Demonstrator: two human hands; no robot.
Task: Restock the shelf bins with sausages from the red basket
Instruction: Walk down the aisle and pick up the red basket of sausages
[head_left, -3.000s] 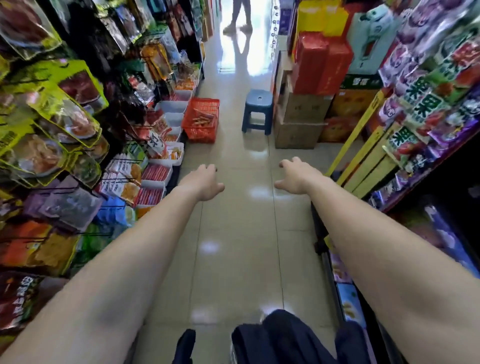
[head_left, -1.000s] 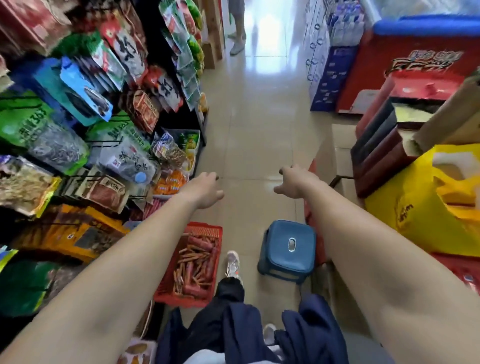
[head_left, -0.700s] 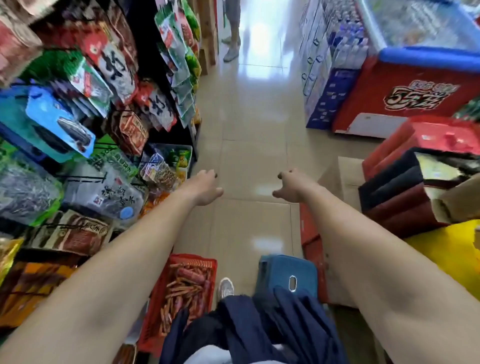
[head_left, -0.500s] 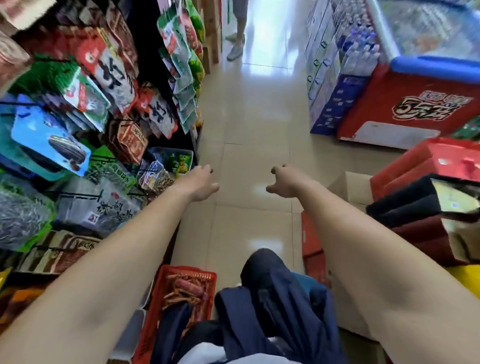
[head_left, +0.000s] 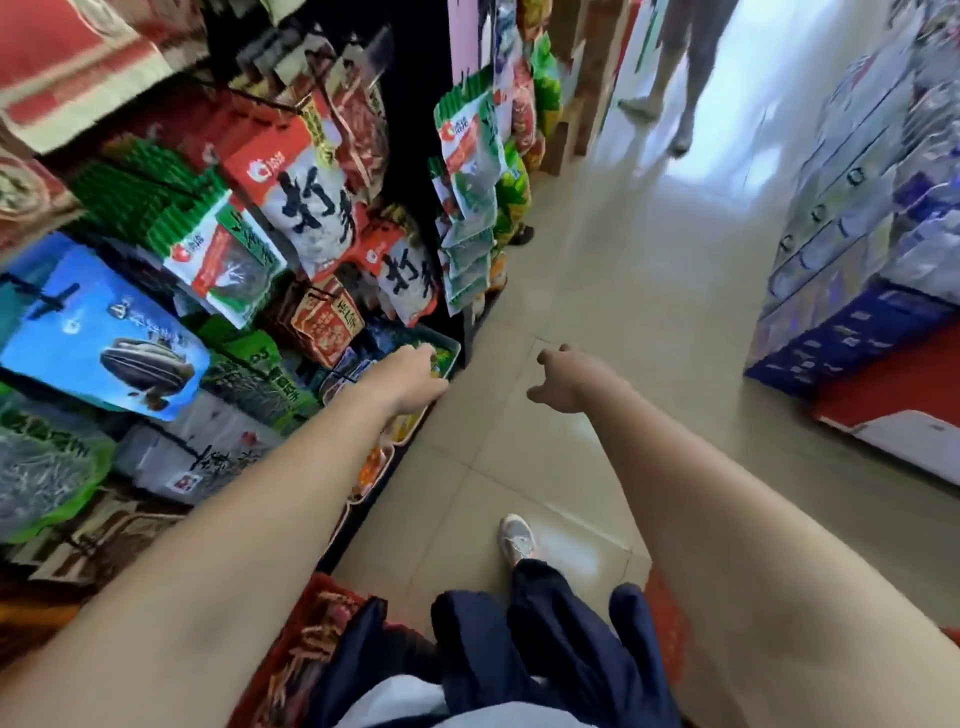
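The red basket (head_left: 311, 623) sits on the floor at the bottom edge, partly hidden behind my dark trousers, with thin reddish sausages (head_left: 298, 657) blurred inside it. Low shelf bins (head_left: 451, 347) run along the foot of the left rack and hold small packets. My left hand (head_left: 410, 382) is stretched out above the front rim of these bins, fingers loosely bent, nothing visible in it. My right hand (head_left: 569, 382) hangs over the bare floor tiles to the right, fingers apart and empty.
Hanging snack bags (head_left: 306, 208) crowd the left rack. Shrink-wrapped bottle packs (head_left: 852, 239) and a red chest (head_left: 904, 410) line the right side. A person's legs (head_left: 675, 78) stand far down the aisle. My shoe (head_left: 517, 538) is on the tiles.
The view has moved forward along the aisle and turned left. The basket slid to the bottom edge and the blue stool left the view. My left hand came over the shelf bins.
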